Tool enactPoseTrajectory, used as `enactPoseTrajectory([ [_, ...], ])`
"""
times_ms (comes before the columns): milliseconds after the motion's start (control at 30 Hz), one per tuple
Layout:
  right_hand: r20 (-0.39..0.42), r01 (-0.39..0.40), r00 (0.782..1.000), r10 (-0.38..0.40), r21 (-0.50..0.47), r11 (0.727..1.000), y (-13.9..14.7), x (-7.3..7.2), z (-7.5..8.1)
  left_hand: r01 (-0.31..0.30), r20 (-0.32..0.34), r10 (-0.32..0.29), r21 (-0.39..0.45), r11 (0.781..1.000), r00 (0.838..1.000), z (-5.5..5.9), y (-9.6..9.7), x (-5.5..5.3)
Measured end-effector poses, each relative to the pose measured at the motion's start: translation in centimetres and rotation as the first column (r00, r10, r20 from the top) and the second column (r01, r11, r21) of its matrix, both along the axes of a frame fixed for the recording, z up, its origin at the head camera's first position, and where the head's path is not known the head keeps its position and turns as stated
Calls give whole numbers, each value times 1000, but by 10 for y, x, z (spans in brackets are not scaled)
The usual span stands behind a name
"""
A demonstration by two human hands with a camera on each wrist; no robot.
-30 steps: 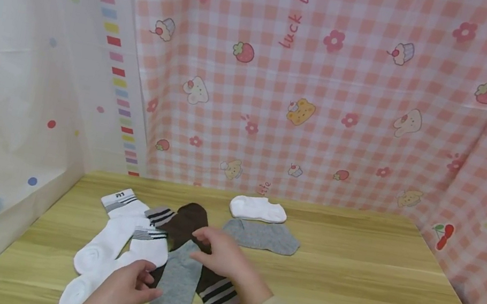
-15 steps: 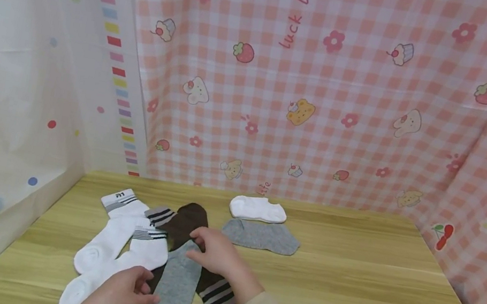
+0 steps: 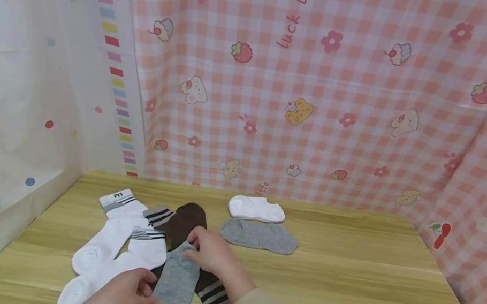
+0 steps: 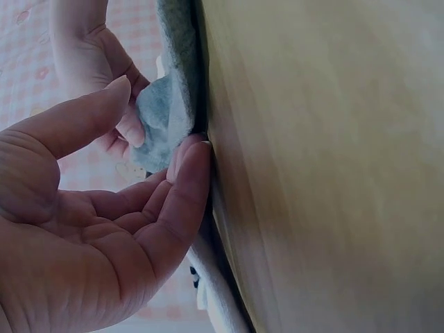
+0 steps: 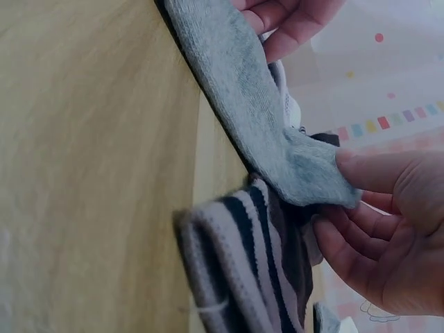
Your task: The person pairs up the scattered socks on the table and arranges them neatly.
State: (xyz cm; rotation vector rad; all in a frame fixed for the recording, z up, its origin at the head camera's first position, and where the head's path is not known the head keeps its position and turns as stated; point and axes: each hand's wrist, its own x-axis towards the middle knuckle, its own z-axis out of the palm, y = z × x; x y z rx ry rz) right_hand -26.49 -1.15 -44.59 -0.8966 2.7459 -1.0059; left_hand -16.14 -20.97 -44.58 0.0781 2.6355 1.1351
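Table [image 3: 344,300]: before the curtain [image 3: 362,91].
Top sock [image 3: 175,287]: on other socks [image 3: 187,220], between left hand [image 3: 123,289] and right hand [image 3: 212,253].
Back socks [image 3: 259,236]: on the table, behind right hand.

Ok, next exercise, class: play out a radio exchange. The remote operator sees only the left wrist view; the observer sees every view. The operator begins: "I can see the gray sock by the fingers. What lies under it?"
Observer: Under the gray sock is a dark brown sock; its striped cuff sticks out on the right.

Operator: Does anything lie apart from that pile?

Observer: Yes. Farther back on the table, a white low-cut sock lies just behind a gray low-cut sock.

Operator: And what is on the left side?

Observer: The head view shows two white socks there, both with their toes toward the person.
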Motion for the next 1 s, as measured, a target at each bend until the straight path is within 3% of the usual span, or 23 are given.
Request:
enactPoseTrajectory([
  [300,-64,36,997,-33,49,998,-7,3,0,-7,23,7,-7,1000,1000,-1,1,-1],
  [533,12,41,999,-40,-113,993,-2,4,-4,19,5,-19,34,999,1000,-1,-3,0],
  [733,44,43,998,-35,-198,979,2,4,-3,2,30,-5,80,997,1000,1,-4,1],
  [1000,71,58,997,-37,-324,944,5,4,-4,23,19,-26,146,989,999,-1,-6,2],
])
